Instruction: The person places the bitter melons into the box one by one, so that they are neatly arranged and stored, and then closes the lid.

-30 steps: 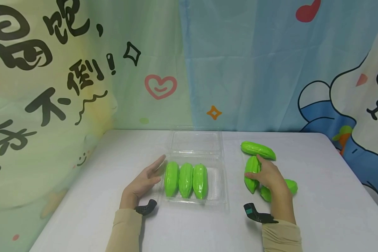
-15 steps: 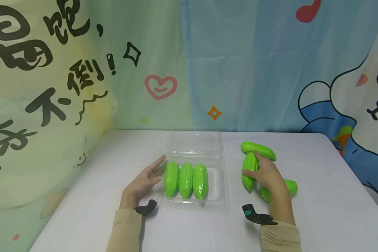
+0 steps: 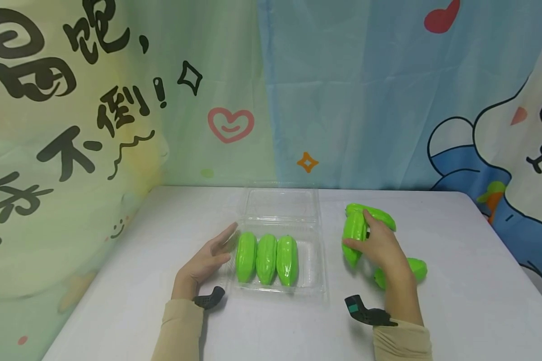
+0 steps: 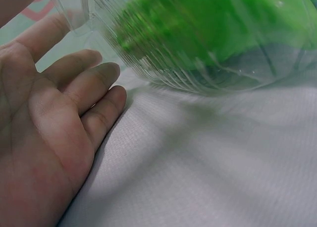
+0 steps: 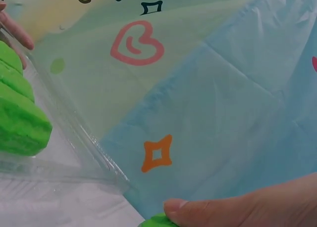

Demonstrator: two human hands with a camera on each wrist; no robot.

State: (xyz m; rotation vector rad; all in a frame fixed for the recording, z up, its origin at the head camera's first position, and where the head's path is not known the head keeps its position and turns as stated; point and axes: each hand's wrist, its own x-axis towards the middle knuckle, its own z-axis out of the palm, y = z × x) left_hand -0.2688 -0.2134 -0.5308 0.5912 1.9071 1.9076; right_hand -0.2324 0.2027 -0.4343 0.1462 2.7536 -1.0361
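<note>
My right hand (image 3: pixel 381 246) grips a green ridged toy vegetable (image 3: pixel 354 231) between thumb and fingers, right of the clear plastic box (image 3: pixel 310 260). In the right wrist view only the thumb (image 5: pixel 218 212) and a bit of this green piece (image 5: pixel 157 221) show. Inside the box, three similar green pieces (image 3: pixel 266 258) lie side by side toward the left. My left hand (image 3: pixel 204 261) rests by the box's left wall, its fingers extended and holding nothing. From the left wrist, the fingertips (image 4: pixel 115 96) appear close beside the ribbed wall (image 4: pixel 163 64); whether they touch is unclear.
The box's transparent lid (image 3: pixel 280 204) lies folded back behind it. Another green piece (image 3: pixel 381 216) lies at the back right, partly covered by the held one. A further piece (image 3: pixel 417 268) is half hidden behind my right wrist. A printed curtain (image 3: pixel 343 100) stands behind the white table (image 3: pixel 271 331).
My right hand has moved the held green piece left and up in the head view, away from the piece near my wrist. The left hand and box have stayed put.
</note>
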